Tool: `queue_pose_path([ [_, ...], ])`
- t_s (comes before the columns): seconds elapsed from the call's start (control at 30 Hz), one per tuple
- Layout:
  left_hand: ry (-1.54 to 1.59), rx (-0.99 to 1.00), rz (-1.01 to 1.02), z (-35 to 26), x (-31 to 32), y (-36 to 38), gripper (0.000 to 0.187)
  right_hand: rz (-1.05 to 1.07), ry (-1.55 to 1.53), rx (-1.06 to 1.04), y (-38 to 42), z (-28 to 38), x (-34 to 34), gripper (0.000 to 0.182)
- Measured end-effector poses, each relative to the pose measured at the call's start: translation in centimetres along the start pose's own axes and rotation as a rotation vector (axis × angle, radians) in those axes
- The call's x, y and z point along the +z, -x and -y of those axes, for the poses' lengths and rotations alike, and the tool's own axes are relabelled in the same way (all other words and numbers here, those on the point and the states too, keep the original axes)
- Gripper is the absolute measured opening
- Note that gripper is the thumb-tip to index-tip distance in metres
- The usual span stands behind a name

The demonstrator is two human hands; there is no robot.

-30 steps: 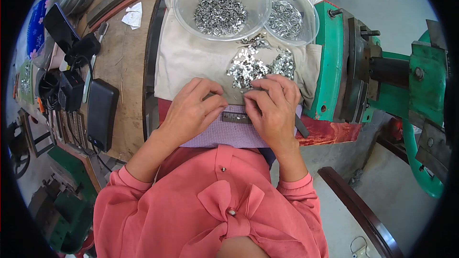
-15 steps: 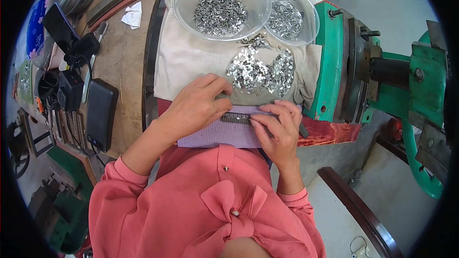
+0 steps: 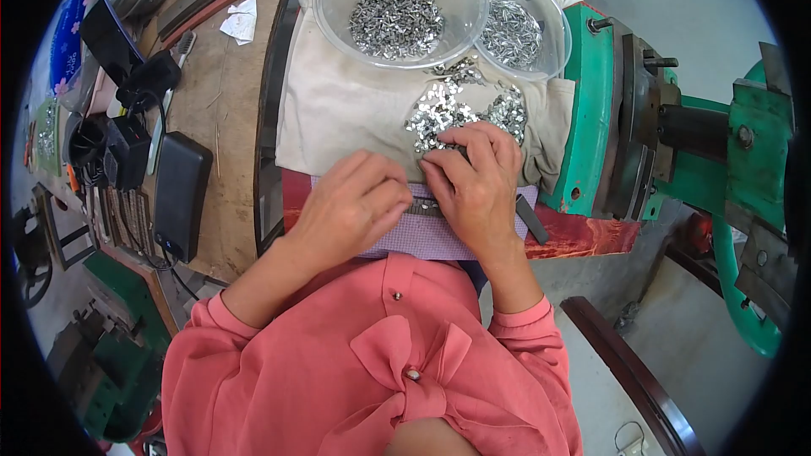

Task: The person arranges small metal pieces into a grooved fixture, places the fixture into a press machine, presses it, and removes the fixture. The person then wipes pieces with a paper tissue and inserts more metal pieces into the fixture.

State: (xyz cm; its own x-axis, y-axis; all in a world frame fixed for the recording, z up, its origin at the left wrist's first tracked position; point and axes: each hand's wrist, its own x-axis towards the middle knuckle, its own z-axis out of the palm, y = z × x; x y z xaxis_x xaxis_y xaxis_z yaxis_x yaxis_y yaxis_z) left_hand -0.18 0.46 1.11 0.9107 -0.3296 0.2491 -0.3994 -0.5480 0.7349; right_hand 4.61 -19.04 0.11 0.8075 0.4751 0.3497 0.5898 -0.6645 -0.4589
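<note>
A dark slotted metal bar lies on a checked purple cloth in front of me. My left hand is closed at the bar's left end, its fingertips pressed together; anything between them is too small to make out. Over the bar's right part, my right hand reaches to the near edge of a pile of small shiny metal pieces on the beige cloth. Its thumb and forefinger are close together at the pile, and what they hold is hidden.
Two clear tubs of metal parts, a large one and a smaller one, stand behind the pile. A green machine is at the right. On the wooden bench at the left lie a black power bank, cables and a brush.
My right hand has moved away from the bar, up to the shiny pile. My left hand has shifted slightly down. The view has shifted a little.
</note>
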Motion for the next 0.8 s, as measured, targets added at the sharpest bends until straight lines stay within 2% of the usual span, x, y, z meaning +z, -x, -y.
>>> queue_pose_path([
  [0.5, 0.02, -0.077, 0.035, -0.3, 1.5, 1.0, 0.026, -0.057, -0.135, 0.185, 5.2, 1.4, -2.4, 0.022],
  [0.8, -0.027, -0.033, 0.01, -0.3, 2.2, 0.7, 0.022, -0.025, -0.038, 0.154, 5.5, 1.6, -2.0, 0.021],
])
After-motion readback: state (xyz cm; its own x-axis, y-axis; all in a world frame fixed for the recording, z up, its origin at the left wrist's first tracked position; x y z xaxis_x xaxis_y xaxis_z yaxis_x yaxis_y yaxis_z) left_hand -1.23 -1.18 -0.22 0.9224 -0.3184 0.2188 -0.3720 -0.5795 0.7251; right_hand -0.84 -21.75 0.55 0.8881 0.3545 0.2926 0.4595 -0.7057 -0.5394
